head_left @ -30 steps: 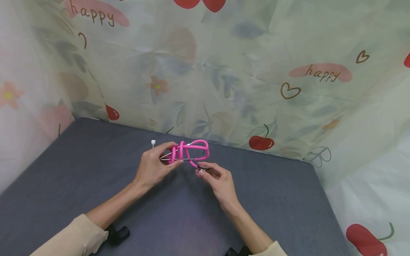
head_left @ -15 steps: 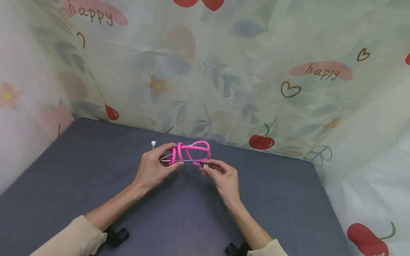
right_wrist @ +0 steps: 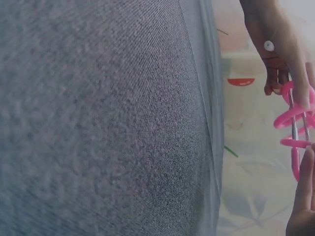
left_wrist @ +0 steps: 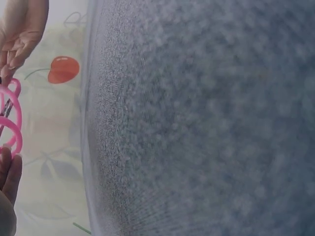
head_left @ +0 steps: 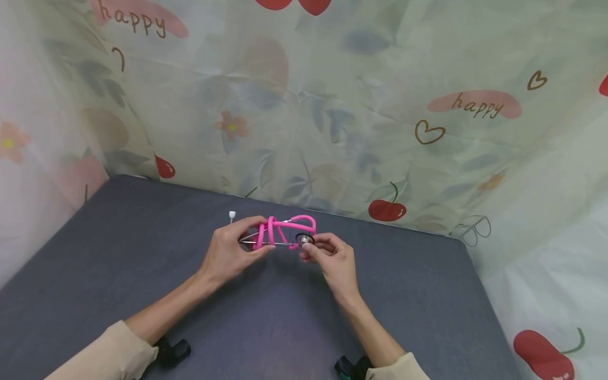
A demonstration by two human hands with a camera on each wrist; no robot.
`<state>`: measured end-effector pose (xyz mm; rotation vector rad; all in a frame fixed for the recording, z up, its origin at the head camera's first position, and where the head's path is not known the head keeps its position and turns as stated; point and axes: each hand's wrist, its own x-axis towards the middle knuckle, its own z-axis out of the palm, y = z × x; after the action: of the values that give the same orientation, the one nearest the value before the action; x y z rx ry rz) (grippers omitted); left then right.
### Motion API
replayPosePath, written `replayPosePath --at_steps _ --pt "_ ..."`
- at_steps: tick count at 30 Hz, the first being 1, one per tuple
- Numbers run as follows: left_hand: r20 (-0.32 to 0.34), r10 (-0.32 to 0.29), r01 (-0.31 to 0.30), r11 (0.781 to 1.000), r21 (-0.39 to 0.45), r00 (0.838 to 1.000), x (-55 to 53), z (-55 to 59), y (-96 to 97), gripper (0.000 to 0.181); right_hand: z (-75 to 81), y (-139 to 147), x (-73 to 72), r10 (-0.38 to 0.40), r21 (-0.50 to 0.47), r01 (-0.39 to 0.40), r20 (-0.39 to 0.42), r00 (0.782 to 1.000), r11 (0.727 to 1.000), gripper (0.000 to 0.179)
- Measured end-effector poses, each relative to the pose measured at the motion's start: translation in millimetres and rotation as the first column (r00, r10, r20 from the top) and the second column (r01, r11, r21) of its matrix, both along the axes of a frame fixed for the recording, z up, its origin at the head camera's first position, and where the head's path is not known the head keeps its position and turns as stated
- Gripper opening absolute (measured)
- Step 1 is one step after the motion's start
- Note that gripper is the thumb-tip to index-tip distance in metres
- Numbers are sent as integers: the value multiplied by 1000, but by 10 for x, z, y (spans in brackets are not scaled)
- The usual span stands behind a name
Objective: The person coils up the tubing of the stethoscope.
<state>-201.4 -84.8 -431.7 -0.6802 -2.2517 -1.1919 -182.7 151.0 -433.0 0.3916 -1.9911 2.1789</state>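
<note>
A pink stethoscope [head_left: 304, 228] is held up above the table, its tubing wound in coils around its metal ear tubes. My left hand [head_left: 229, 248] grips the coiled end between thumb and fingers. One white ear tip [head_left: 232, 215] pokes up behind that hand. With thumb and fingertips, my right hand [head_left: 336, 262] pinches the round metal chest piece [head_left: 304, 239] at the right end of the bundle. The left wrist view has the pink coils [left_wrist: 14, 125] between both hands at its left edge. In the right wrist view, the coils [right_wrist: 290, 118] and an ear tip [right_wrist: 268, 45] show at the right.
The dark grey table [head_left: 266, 327] lies beneath both hands. Behind it hangs a printed curtain [head_left: 304, 105] with cherries, leaves and lettering, which also closes off both sides. Black wrist straps [head_left: 173, 352] sit at the cuffs.
My right hand has brought the chest piece up against the looped tubing and turned it so its metal side shows. The left hand keeps its grip, shifting slightly right and down.
</note>
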Motion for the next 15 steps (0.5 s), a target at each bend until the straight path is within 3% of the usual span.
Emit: replayPosePath --at_steps 1,2,5,7,10,13,15 --pt "-1 -6 6 1000 8 1000 2 1 2 56 6 -2 3 -18 9 18 12 1000 1000 28" --pt "-1 -13 13 1000 20 1000 2 4 3 56 114 -22 49 -51 36 50 42 998 998 32" --pt "1 -34 34 998 56 999 3 13 -1 56 136 -2 41 -145 129 138 50 988 982 42" --pt "1 -47 47 996 71 999 8 24 -3 55 144 21 24 -157 157 145 67 985 977 48" --pt "-6 -67 67 995 73 998 13 32 -4 55 141 61 -9 -36 69 26 151 988 997 55" --pt "-12 -81 82 995 64 997 19 33 0 56 139 84 -13 126 -68 -112 264 956 991 52" --pt "-15 -91 91 994 61 996 25 36 5 56 133 87 -11 169 -108 -143 302 938 984 49"
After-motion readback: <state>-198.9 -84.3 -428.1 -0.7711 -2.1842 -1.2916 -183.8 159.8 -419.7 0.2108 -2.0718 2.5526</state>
